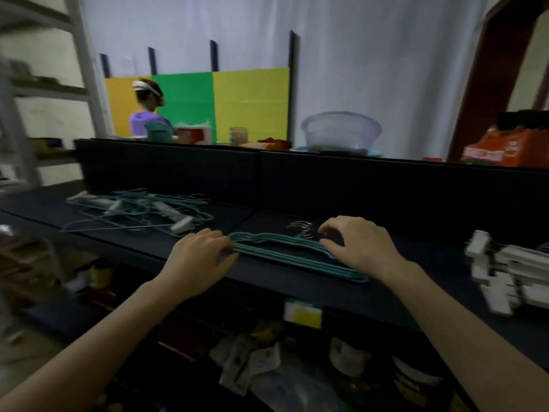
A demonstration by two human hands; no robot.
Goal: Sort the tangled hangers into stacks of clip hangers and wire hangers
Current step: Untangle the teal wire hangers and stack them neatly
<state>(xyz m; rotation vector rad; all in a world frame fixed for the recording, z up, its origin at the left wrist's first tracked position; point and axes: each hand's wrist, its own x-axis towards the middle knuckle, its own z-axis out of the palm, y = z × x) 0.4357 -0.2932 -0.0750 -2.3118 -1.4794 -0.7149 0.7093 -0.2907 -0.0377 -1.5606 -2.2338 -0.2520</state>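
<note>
A flat stack of teal wire hangers (285, 255) lies on the dark table top (416, 257), its metal hooks (301, 228) pointing away from me. My left hand (199, 258) grips the stack's left end with curled fingers. My right hand (356, 243) rests on the stack's right part, fingers bent over the wires. At the far left lies a tangled pile of teal wire hangers and white clip hangers (142, 212). A stack of white clip hangers (505, 272) sits at the right edge.
A dark upright partition (326, 185) runs behind the table. Beyond it stand a clear plastic basin (341, 132), an orange box (502, 147) and a person in purple (145, 114). Shelving (44, 84) rises at the left. Cluttered items fill the shelf below the table (267, 367).
</note>
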